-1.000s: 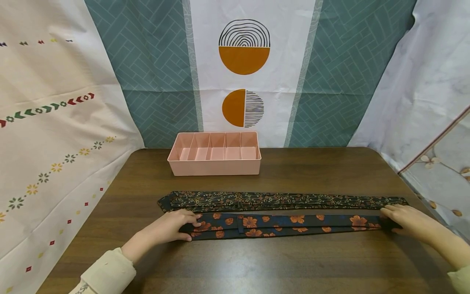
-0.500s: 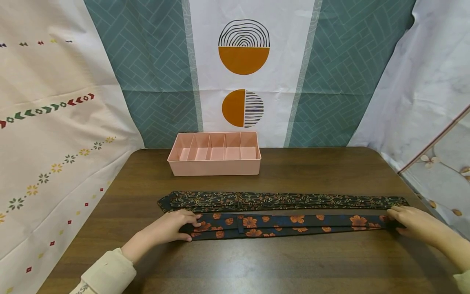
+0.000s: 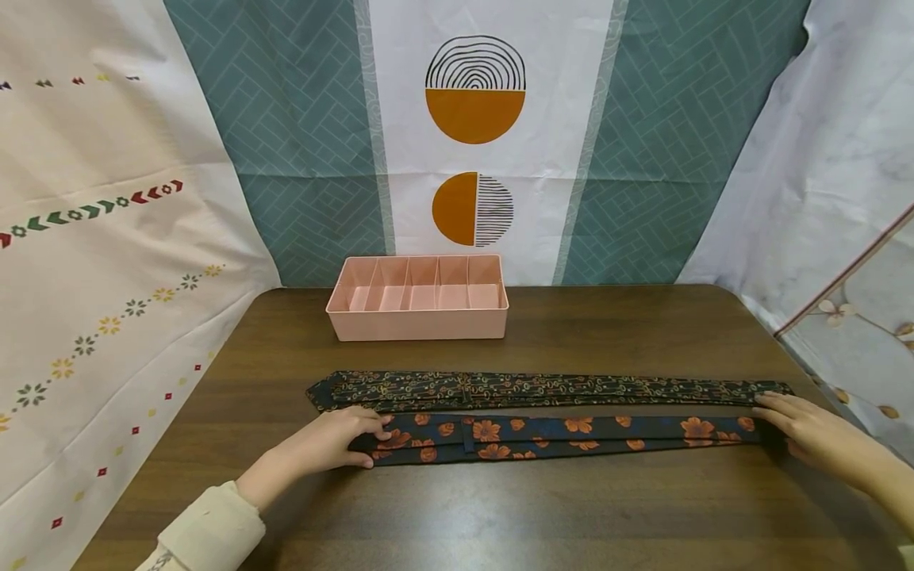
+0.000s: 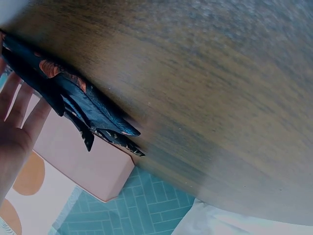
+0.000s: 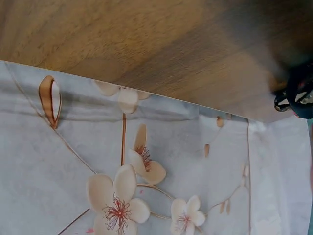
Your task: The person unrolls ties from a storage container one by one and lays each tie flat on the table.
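A dark navy necktie with orange flowers [image 3: 578,432] lies doubled lengthwise across the table, its back loop showing. My left hand [image 3: 336,440] grips its left end, thumb on the near side and fingers on the far side. The left wrist view shows that end's folds [image 4: 73,93] bunched beside the fingers. At the opposite end my right hand [image 3: 807,432] holds the floral tie, its fingers covering the tip. Just behind lies a second necktie, black with a small gold pattern [image 3: 543,388], stretched out flat with its pointed end leftward. My right fingertips overlap its narrow end.
A pink organizer box [image 3: 417,325] with several upright compartments stands at the back, left of centre. The brown wooden table [image 3: 607,507] ends at patterned cloths: teal and white [image 3: 307,143] behind, cream [image 3: 107,262] at left, flowered grey-white [image 3: 857,262] at right.
My right hand has slid rightward along the floral necktie to its end, uncovering more of the flowers. The left hand and both ties have stayed in place.
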Tool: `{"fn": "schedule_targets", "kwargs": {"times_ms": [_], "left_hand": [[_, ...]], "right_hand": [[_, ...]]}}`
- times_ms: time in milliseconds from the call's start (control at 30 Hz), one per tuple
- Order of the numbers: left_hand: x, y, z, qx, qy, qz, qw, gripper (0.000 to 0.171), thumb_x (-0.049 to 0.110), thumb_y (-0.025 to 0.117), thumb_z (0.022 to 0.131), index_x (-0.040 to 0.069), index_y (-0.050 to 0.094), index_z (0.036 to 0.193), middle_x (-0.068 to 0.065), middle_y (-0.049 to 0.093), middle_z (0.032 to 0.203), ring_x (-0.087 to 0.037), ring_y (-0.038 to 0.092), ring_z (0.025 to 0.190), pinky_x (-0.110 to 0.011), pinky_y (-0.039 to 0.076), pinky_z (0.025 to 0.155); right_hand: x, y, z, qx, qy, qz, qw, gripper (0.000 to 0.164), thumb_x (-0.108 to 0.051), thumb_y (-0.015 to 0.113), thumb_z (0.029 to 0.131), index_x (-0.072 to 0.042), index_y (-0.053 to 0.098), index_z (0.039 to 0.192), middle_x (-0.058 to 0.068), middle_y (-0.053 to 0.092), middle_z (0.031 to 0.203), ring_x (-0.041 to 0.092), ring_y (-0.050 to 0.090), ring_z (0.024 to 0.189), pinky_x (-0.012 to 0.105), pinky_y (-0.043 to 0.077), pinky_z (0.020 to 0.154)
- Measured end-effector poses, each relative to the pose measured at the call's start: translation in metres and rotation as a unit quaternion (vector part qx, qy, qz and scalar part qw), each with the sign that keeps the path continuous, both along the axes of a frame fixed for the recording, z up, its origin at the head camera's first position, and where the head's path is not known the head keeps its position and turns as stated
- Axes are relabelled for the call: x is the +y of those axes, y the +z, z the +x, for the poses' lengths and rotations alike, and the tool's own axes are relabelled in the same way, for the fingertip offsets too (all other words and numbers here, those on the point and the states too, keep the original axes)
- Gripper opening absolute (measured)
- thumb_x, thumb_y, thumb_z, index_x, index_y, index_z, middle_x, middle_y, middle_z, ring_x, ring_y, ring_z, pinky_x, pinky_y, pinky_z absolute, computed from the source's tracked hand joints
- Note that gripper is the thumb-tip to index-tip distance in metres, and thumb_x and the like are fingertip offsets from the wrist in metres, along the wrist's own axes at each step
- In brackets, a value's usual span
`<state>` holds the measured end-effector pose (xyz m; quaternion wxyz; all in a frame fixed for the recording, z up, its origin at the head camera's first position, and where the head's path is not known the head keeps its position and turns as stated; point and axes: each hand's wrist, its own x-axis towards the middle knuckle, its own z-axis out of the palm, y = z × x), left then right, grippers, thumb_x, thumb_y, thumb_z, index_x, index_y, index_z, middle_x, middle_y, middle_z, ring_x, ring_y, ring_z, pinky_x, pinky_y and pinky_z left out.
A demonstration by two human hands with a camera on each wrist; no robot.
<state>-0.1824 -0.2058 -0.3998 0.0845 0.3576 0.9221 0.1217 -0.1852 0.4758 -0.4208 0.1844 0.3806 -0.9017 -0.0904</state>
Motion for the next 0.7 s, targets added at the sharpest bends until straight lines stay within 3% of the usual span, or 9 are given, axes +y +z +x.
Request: {"fn": "schedule_targets", "kwargs": {"times_ms": [67,133,200,333,500,700], "left_hand": [[0.000,0.001,0.001,-0.004,0.001,0.000,1.0000,0.037,0.028,0.075,0.078,0.016,0.068,0.112,-0.008,0.059,0.131,-0.031,0.056,0.116,-0.049,0.049,0.089],[-0.001,0.001,0.001,-0.010,0.002,-0.001,0.9999,0.037,0.028,0.074,0.078,0.016,0.068,0.113,-0.008,0.058,0.132,-0.032,0.055,0.117,-0.050,0.048,0.091],[-0.001,0.001,0.002,-0.016,0.002,-0.004,0.9999,0.038,0.028,0.074,0.078,0.016,0.068,0.113,-0.009,0.058,0.133,-0.033,0.054,0.118,-0.051,0.047,0.092],[-0.001,0.000,0.002,-0.019,0.000,-0.007,0.9998,0.038,0.028,0.074,0.079,0.016,0.068,0.114,-0.009,0.057,0.133,-0.034,0.053,0.119,-0.052,0.046,0.093],[-0.001,0.000,0.000,-0.002,-0.006,-0.010,0.9999,0.038,0.028,0.074,0.078,0.016,0.067,0.114,-0.009,0.057,0.133,-0.032,0.054,0.118,-0.050,0.048,0.092],[-0.001,-0.001,0.001,-0.008,-0.006,-0.005,0.9999,0.037,0.029,0.073,0.079,0.016,0.067,0.114,-0.008,0.057,0.133,-0.032,0.054,0.118,-0.049,0.048,0.091]], "right_hand": [[0.005,-0.007,0.001,0.018,0.012,-0.004,1.000,0.049,-0.024,0.038,0.101,-0.005,0.032,0.146,0.009,0.017,0.158,0.024,0.013,0.146,0.033,0.011,0.119],[0.009,-0.015,0.004,0.010,-0.002,-0.005,1.000,0.059,-0.041,0.008,0.102,-0.012,0.003,0.153,-0.007,-0.014,0.158,0.006,-0.017,0.144,0.020,-0.016,0.114],[0.009,-0.021,0.009,-0.008,-0.043,-0.002,0.999,0.064,-0.045,0.019,0.102,-0.015,-0.007,0.152,-0.009,-0.021,0.156,0.005,-0.023,0.141,0.020,-0.020,0.112],[0.010,-0.028,0.016,-0.069,-0.127,-0.015,0.989,0.083,-0.036,0.048,0.098,-0.011,-0.011,0.151,-0.009,-0.026,0.152,0.000,-0.030,0.136,0.022,-0.024,0.110],[0.009,-0.034,0.018,-0.140,-0.189,-0.045,0.971,0.078,-0.029,0.043,0.100,-0.001,-0.012,0.148,0.000,-0.030,0.151,0.001,-0.036,0.131,0.024,-0.029,0.106],[0.011,-0.042,0.016,-0.189,-0.195,-0.113,0.956,0.071,-0.023,0.034,0.103,0.008,-0.014,0.145,0.018,-0.030,0.149,0.009,-0.037,0.132,0.028,-0.031,0.105]]}}
